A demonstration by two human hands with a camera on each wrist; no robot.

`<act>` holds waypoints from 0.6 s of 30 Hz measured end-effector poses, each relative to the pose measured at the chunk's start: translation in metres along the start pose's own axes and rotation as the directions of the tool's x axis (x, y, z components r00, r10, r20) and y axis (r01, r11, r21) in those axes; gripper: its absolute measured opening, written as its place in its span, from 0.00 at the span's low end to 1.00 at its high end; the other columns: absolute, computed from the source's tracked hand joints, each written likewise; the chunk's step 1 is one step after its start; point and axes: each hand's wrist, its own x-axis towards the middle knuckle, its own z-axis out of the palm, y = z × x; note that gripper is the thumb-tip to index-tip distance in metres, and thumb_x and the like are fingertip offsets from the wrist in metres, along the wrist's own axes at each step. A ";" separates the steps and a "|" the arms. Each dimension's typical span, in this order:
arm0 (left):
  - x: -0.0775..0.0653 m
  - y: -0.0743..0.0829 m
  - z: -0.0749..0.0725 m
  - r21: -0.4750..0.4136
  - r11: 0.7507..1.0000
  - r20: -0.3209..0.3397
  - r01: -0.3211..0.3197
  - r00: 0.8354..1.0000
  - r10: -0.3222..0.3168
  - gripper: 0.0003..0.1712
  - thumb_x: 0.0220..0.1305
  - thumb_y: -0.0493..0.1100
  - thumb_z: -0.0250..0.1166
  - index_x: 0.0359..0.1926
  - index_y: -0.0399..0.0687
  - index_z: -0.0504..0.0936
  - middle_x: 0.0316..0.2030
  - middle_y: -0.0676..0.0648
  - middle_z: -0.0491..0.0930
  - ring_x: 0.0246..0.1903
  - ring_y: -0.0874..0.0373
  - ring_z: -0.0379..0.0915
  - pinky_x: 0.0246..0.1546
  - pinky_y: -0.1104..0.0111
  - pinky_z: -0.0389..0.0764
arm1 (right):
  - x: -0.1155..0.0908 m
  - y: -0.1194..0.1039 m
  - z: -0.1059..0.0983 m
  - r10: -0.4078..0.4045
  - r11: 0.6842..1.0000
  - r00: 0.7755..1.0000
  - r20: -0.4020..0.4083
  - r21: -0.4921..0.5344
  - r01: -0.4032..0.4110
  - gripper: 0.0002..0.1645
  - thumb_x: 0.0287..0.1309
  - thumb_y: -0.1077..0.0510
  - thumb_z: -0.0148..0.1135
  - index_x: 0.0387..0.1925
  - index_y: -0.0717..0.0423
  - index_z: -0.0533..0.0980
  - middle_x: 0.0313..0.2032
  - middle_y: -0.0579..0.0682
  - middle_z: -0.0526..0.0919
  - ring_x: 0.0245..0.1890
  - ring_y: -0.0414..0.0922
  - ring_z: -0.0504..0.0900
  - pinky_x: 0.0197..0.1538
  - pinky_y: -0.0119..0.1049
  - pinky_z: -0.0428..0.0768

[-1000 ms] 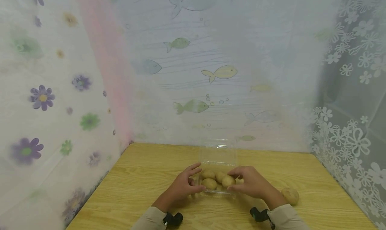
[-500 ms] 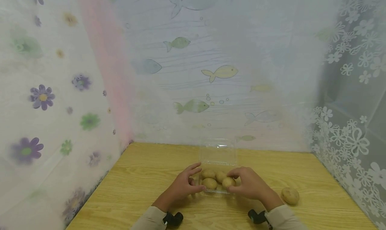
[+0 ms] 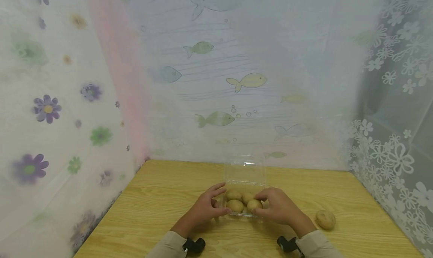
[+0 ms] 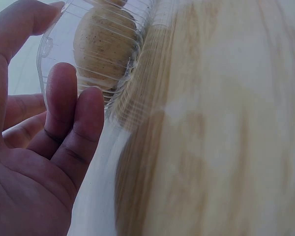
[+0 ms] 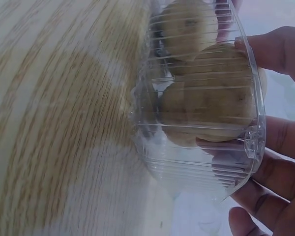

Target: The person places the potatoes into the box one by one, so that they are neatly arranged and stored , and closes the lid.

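A clear plastic clamshell container (image 3: 245, 215) sits on the table with its transparent lid (image 3: 244, 169) raised at the back. Several potatoes (image 3: 235, 205) lie inside it. My left hand (image 3: 207, 206) holds the container's left side, thumb at the front corner; in the left wrist view its curled fingers (image 4: 61, 98) meet the ribbed wall. Reaching in from the right, my right hand (image 3: 278, 206) pinches the front-right potato (image 3: 254, 205) between thumb and fingers. The right wrist view shows that potato (image 5: 219, 93) through the plastic, with some fingers outside the wall.
One more potato (image 3: 326, 219) lies on the wooden table (image 3: 162, 198), right of the container and beside my right forearm. Printed curtains (image 3: 209, 100) hang along the back and both sides of the table.
My right hand has shifted slightly left, bringing the pinched potato a little left inside the container. The left hand, lid and loose potato stay in place.
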 end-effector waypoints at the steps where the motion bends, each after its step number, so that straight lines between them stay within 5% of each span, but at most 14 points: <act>1: 0.000 0.000 0.000 0.000 1.000 0.000 -0.001 1.000 0.001 0.48 0.66 0.47 0.75 0.80 0.51 0.60 0.80 0.48 0.56 0.19 0.67 0.68 0.24 0.73 0.77 | 0.000 0.000 0.000 0.002 1.000 1.000 0.004 -0.003 -0.002 0.20 0.57 0.40 0.76 0.47 0.46 0.88 0.43 0.37 0.89 0.44 0.42 0.84 0.47 0.41 0.82; 18: 0.000 0.000 -0.001 -0.007 1.000 0.005 -0.004 1.000 0.004 0.49 0.65 0.49 0.75 0.80 0.51 0.60 0.80 0.49 0.56 0.19 0.67 0.67 0.24 0.73 0.76 | 0.002 0.002 0.000 -0.056 0.995 0.997 0.054 0.088 0.051 0.11 0.66 0.41 0.70 0.38 0.40 0.90 0.35 0.31 0.86 0.38 0.32 0.81 0.41 0.37 0.82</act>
